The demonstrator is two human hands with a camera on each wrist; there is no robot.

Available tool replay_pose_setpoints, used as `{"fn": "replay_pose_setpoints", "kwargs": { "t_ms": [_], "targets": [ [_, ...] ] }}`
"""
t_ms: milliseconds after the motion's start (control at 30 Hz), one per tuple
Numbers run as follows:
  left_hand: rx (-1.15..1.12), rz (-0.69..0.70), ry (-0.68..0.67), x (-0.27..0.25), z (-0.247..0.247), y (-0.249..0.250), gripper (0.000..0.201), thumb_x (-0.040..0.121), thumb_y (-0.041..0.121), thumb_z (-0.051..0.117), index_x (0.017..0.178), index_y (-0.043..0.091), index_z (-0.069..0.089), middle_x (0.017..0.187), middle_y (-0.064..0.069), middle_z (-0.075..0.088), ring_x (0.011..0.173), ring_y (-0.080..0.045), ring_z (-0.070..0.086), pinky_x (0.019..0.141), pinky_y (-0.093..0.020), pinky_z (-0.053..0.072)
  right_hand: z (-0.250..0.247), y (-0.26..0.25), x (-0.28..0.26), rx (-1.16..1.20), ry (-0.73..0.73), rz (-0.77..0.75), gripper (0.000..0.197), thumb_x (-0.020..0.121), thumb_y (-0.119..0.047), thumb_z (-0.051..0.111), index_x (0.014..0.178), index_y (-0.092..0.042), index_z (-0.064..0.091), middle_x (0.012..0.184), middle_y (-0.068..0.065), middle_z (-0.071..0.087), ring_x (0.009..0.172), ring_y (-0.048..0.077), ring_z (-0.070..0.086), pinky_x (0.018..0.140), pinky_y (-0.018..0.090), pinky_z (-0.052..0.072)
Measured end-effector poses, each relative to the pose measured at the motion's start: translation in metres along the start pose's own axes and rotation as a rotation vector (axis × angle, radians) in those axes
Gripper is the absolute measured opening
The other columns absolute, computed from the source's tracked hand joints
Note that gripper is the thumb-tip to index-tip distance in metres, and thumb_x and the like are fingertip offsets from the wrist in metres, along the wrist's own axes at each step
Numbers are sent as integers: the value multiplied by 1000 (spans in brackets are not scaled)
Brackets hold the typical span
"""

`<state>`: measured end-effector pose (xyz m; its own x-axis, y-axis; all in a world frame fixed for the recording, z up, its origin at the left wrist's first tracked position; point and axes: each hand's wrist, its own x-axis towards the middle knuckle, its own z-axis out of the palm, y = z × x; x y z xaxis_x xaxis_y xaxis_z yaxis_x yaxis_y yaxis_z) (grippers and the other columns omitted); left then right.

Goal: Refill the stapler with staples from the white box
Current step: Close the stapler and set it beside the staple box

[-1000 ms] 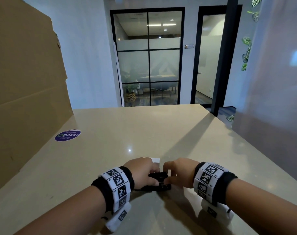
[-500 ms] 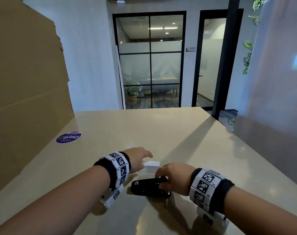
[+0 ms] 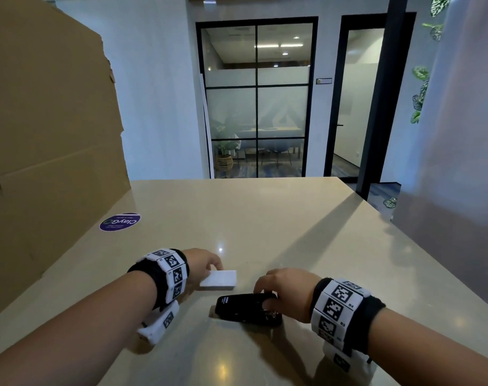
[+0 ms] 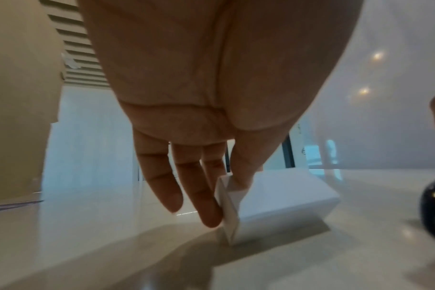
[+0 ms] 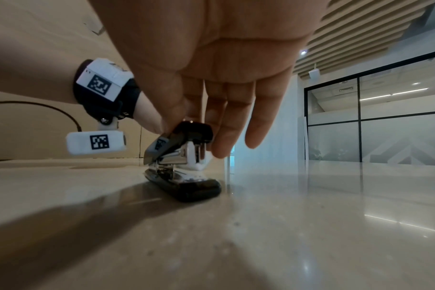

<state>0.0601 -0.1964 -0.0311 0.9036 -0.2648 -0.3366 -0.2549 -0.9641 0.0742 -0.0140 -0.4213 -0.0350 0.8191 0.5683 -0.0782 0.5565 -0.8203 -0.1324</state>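
Observation:
A small white box [image 3: 220, 279] lies on the beige table [image 3: 265, 224], just beyond a black stapler [image 3: 245, 307]. My left hand [image 3: 206, 267] pinches the box's left end flap [image 4: 227, 208] between thumb and fingers. My right hand [image 3: 282, 291] grips the stapler's rear end. In the right wrist view the stapler [image 5: 181, 157] has its black top lifted a little off the metal magazine, held between thumb and fingers [image 5: 219, 141]. The stapler's base rests flat on the table.
A big cardboard sheet [image 3: 48, 140] stands along the table's left side, with a round purple sticker [image 3: 119, 222] on the table beside it. A pale curtain [image 3: 454, 162] hangs at the right edge. Glass doors lie beyond the far edge.
My left hand left the stapler, moved forward to the white box and took hold of its left end. My right hand stayed on the stapler's rear end.

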Motion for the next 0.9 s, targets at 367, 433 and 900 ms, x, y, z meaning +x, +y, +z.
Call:
{"fn": "replay_pose_setpoints", "kwargs": {
  "t_ms": [367, 433, 900],
  "targets": [
    [-168, -193, 29, -52, 24, -89, 30, 86, 15, 54, 101, 31, 74, 113, 3, 72, 103, -16, 65, 92, -24, 47, -3, 3, 27, -51, -12, 56, 31, 91, -16, 49, 120, -27, 55, 123, 4, 52, 105, 30, 59, 84, 34, 46],
    [-189, -212, 61, -61, 27, -96, 35, 86, 13, 48, 100, 35, 72, 117, 4, 70, 106, -16, 63, 95, -26, 46, -3, 0, 38, -89, 14, 92, 34, 88, -12, 53, 120, -26, 54, 123, 5, 48, 99, 33, 61, 80, 36, 48],
    [-191, -127, 79, -89, 33, -106, 36, 79, 19, 66, 114, 30, 62, 120, 4, 61, 104, -16, 58, 89, -28, 46, 9, -63, 90, 27, -55, 62, 40, 81, -20, 63, 120, -20, 52, 145, 3, 28, 102, 31, 61, 88, 36, 52]
  ]
}}
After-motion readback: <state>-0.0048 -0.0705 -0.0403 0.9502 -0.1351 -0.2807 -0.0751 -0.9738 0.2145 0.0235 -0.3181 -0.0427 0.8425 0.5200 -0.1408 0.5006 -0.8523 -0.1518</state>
